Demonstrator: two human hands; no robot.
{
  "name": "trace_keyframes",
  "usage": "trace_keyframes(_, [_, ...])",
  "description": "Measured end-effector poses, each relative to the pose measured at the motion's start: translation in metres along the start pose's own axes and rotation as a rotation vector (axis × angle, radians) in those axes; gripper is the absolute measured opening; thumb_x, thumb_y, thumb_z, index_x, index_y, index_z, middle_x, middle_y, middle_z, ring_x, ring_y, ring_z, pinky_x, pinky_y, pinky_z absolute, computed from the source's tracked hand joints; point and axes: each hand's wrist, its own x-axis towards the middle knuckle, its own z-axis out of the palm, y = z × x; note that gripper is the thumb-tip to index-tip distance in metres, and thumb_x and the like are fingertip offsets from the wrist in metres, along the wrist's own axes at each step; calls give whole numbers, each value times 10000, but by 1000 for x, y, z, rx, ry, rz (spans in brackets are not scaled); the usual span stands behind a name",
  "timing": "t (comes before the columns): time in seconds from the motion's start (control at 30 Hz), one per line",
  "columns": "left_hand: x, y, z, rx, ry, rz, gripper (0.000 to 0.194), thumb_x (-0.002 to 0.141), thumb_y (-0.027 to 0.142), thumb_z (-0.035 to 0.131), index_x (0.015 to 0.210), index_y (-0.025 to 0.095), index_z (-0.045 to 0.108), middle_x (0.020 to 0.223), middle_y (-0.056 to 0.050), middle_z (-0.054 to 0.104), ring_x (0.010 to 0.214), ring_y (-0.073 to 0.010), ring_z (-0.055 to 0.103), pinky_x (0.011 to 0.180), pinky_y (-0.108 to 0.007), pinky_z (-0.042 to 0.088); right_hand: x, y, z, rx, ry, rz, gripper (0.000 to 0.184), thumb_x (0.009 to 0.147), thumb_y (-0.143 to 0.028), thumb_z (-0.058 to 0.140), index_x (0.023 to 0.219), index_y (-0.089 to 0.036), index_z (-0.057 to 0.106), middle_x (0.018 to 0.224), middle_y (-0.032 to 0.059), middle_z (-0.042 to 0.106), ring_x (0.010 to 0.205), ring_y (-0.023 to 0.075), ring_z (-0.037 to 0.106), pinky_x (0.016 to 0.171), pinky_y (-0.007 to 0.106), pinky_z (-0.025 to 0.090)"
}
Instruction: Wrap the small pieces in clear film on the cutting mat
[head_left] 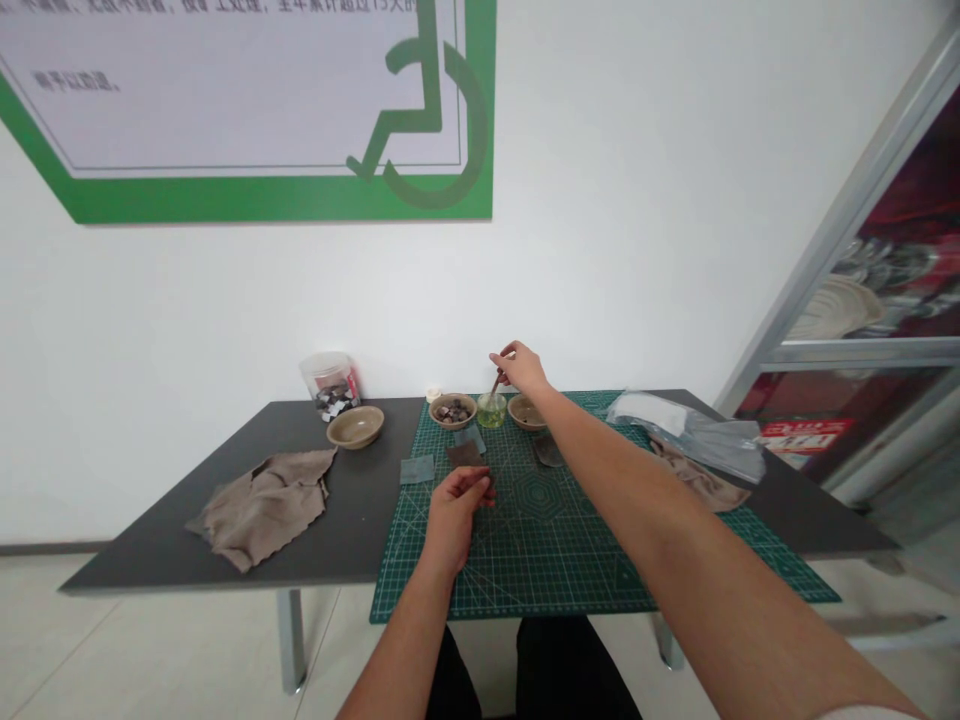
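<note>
Mat (pixel 555 560), green and grid-printed, lies on the flat dark grey surface (pixel 345 545). The left hand (pixel 454 505) is low over it, thumb and fingers nearly together at the near edge of a square dark brown patch (pixel 466 455); whether they grip anything cannot be told. The patch appears thin, soft and light; take hold at an edge or corner. Beyond it, the right hand (pixel 521 368) pinches the upper part of a slim brown stick (pixel 496 381), fingers closed on it, above a small round clear cup (pixel 492 412) with greenish contents, between two round tan bowls (pixel 450 426). The stick is probably light and stiff; grip it high, clear of the rim. Fingers hide its top; its lower tip is hard to make out. The right forearm covers part of the mat.
</note>
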Motion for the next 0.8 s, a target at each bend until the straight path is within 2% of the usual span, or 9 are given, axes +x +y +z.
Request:
trace_keyframes(0.07, [-1, 1, 1, 0, 1, -2, 294, 641, 326, 753, 866, 150, 685, 755, -25, 650, 637, -118, 596, 575, -230, 480, -5, -1, -3, 22, -4, -65, 256, 919, -397, 462, 1065, -196, 524, 774, 34, 695, 543, 110, 628, 552, 202, 473])
trace_keyframes(0.13, [-1, 2, 1, -3, -1, -2, 293, 638, 324, 755, 865, 153, 686, 748, -21, 648, 633, -117, 594, 582, -234, 481, -10, -3, -5, -60, -2, -140, 228, 949, -366, 405, 1084, -215, 510, 774, 26, 694, 579, 117, 637, 598, 212, 474])
trace_keyframes(0.27, [-2, 2, 1, -2, -5, 5, 289, 635, 317, 757, 864, 155, 688, 738, -16, 643, 637, -114, 594, 593, -239, 489, -17, -8, -4, -327, -8, -242, 211, 957, -345, 391, 1011, -208, 544, 827, 65, 702, 798, 176, 659, 762, 257, 449])
trace_keyframes(0.33, [-2, 1, 0, 2, -9, 10, 280, 644, 310, 752, 867, 154, 686, 745, -16, 640, 643, -113, 594, 596, -238, 493, -19, -9, -2, -367, -16, -250, 233, 963, -346, 374, 972, -192, 549, 860, 93, 702, 869, 193, 650, 805, 271, 433])
trace_keyframes(0.43, [-3, 1, 0, 6, -24, 11, 268, 665, 296, 738, 883, 152, 678, 759, -17, 636, 651, -112, 595, 603, -239, 501, -18, -8, 2, -239, -1, -205, 248, 977, -334, 332, 1062, -174, 501, 833, 80, 706, 785, 167, 656, 766, 259, 448])
trace_keyframes(0.57, [-3, 0, 1, -41, 4, 36, 237, 676, 260, 726, 886, 168, 664, 788, -5, 629, 701, -115, 606, 683, -267, 526, -12, -2, 9, -33, 26, -55, 332, 976, -373, 317, 1207, -159, 424, 877, 69, 715, 630, 123, 646, 646, 228, 480])
trace_keyframes(0.63, [-2, -1, 1, -67, 26, 37, 220, 656, 223, 732, 857, 166, 660, 804, -3, 633, 737, -117, 613, 752, -288, 528, -9, 3, 12, -48, -14, 13, 333, 959, -388, 357, 1095, -144, 540, 897, 93, 717, 654, 131, 661, 652, 229, 489])
trace_keyframes(0.7, [-2, -1, 1, -80, 33, 18, 241, 632, 191, 740, 856, 161, 657, 809, -6, 639, 754, -122, 620, 798, -309, 524, -6, 8, 13, -89, -61, 58, 317, 926, -369, 435, 897, -125, 635, 823, 115, 720, 687, 162, 678, 691, 245, 496])
trace_keyframes(0.8, [-1, -1, 0, -93, 42, -2, 288, 627, 189, 743, 897, 164, 645, 805, -1, 635, 762, -133, 633, 819, -335, 523, -3, 14, 11, -102, -93, 88, 300, 883, -323, 510, 740, -111, 666, 696, 122, 707, 653, 189, 684, 704, 264, 505])
